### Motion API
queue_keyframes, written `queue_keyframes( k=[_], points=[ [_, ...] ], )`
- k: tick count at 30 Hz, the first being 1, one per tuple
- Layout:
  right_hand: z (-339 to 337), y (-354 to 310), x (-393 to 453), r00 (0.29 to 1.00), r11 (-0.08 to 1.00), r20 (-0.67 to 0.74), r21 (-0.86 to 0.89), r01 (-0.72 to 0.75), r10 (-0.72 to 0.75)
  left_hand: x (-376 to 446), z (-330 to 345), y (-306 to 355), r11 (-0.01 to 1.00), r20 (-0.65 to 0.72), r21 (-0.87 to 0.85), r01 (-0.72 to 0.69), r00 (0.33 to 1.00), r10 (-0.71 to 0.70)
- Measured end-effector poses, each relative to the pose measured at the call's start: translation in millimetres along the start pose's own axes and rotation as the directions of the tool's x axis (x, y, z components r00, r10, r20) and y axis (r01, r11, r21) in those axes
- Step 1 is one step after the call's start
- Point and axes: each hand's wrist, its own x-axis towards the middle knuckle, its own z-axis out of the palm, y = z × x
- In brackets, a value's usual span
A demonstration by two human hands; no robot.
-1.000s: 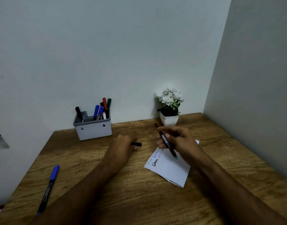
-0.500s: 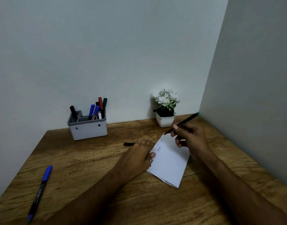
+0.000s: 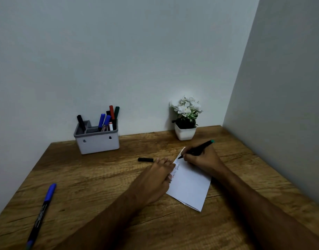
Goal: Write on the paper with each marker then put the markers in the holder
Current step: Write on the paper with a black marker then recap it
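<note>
Paper (image 3: 190, 184) lies flat on the desk (image 3: 101, 186) near the flower pot (image 3: 185, 133) — thin, light, slides easily — so the left hand (image 3: 159, 175) presses its edge with straight fingers while the right hand (image 3: 203, 158) pinches the marker (image 3: 196, 148).

We count two hands: the left hand (image 3: 159, 175) and the right hand (image 3: 203, 157). There is one folded paper (image 3: 190, 184), one wooden table (image 3: 101, 195), one grey holder (image 3: 97, 140) and one potted plant (image 3: 185, 118). Outside the holder we see two markers, the black marker with a green end (image 3: 197, 149) and the blue-capped marker (image 3: 42, 214), plus one loose black cap (image 3: 145, 159). Inside the holder we make out about six markers (image 3: 108, 118): two black, two blue, one red, one dark green.
</note>
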Motion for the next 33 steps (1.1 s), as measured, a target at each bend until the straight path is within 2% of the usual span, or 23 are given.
queue_keyframes(
  k=[4,28,33],
  points=[
    [1.7,5.0,0.2,0.995,0.989,0.027,-0.110,0.101,-0.098,-2.5,-6.5,6.6,1.000,-0.002,0.013,-0.009,1.000,0.009],
    [5.8,11.0,1.9,0.994,0.980,0.005,-0.167,0.106,-0.106,-1.8,-3.6,4.9,1.000,0.000,0.028,-0.008,1.000,0.008],
    [6.5,12.4,3.9,0.995,0.983,-0.042,-0.161,0.088,-0.096,-0.9,-2.6,4.0,0.998,0.000,0.049,-0.036,0.999,0.036]
  ],
)
